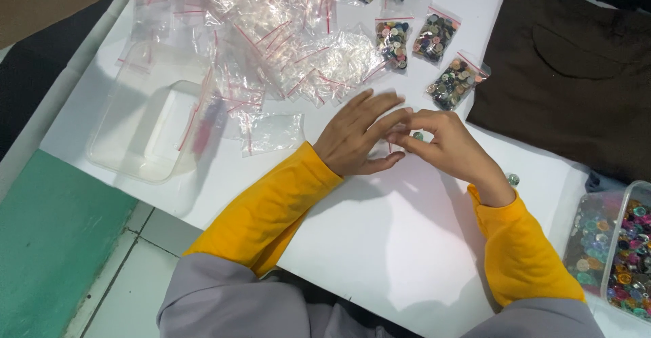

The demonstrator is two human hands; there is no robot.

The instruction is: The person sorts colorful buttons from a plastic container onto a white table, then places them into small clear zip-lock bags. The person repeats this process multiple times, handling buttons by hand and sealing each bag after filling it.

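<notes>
1. Yellow-sleeved, the left hand (357,134) lay palm down on the white table (380,243), its fingers spread loosely open and its fingertips meeting those of the right hand.
2. The right hand (444,145) was curled, thumb and forefinger pinched together on something small and clear at the point where the two hands met; whether that was a little bag could not be made out.
3. A small green bead (418,135) showed just above the right fingers, partly covered by them.
4. Three small clear zip bags filled with mixed-colour beads (434,53) lay beyond the hands, each with a red seal strip, set in a loose row near the brown cloth (569,73).
5. A heap of empty clear zip bags (271,40), also red-striped, spread over the far middle of the table, with one single empty bag (271,133) lying just left of the left hand.
6. A clear plastic tray (146,131) rested at the left edge, part of the heap lapping over it.
7. A clear tub of loose coloured beads (627,256) stood at the right, cut off by the frame edge.
8. One stray bead (514,179) sat beside the right wrist.
</notes>
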